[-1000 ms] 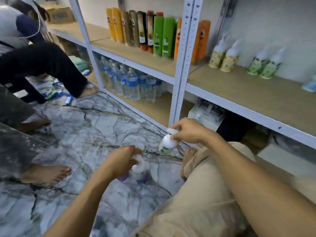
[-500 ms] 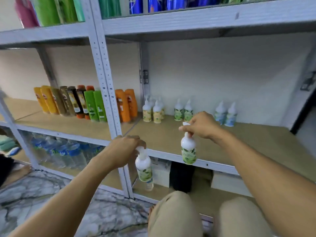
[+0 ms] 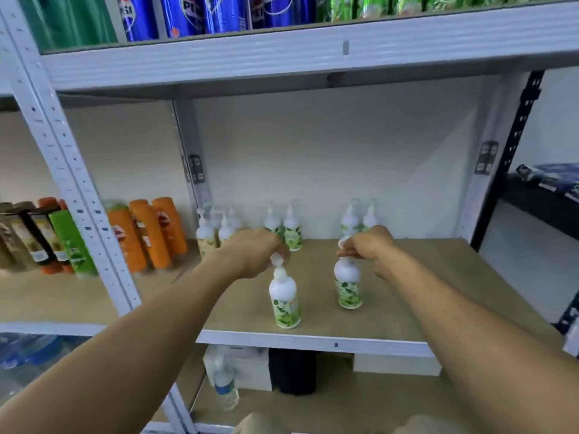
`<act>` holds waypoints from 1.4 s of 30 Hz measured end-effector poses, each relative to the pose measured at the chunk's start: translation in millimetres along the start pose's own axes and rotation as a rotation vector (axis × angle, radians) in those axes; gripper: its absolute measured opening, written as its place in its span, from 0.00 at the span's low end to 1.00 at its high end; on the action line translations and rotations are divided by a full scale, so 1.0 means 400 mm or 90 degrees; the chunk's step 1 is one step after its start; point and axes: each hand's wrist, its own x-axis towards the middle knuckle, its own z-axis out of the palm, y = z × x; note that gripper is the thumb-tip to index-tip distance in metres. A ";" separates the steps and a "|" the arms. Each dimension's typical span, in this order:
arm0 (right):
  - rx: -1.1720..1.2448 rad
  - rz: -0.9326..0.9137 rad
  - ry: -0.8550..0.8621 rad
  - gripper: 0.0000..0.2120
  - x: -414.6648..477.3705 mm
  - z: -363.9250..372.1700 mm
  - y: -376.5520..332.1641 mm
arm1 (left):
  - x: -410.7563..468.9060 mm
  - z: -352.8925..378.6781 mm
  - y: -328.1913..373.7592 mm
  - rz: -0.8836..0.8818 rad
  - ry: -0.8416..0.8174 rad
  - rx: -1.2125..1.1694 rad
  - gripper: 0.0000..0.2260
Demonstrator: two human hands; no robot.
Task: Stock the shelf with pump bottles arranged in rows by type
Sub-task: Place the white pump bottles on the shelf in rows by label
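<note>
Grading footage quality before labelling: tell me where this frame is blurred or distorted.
Head view: wide-angle distortion splays the shelf posts; back-row pump bottles are soft, labels unreadable; left bottle and right bottle are clearer, pump heads smeared under the left hand and right hand; light even, no hard glare.

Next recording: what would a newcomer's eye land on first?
The left hand and right hand each pinch a pump top: left bottle, right bottle, both green-labelled, near the shelf front. Behind stand paired pump bottles by the back wall; blue Pepsi drinks line the shelf above.
</note>
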 end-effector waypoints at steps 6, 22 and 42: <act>0.092 0.027 0.031 0.10 0.066 -0.021 0.019 | 0.138 0.003 0.012 0.034 0.002 0.006 0.15; 0.137 -0.046 0.080 0.12 0.084 -0.004 0.164 | 0.108 0.233 0.038 -0.104 0.283 -0.417 0.34; -0.292 -0.254 0.036 0.32 0.115 0.284 0.378 | -0.055 0.525 -0.219 -0.418 -0.007 -0.248 0.31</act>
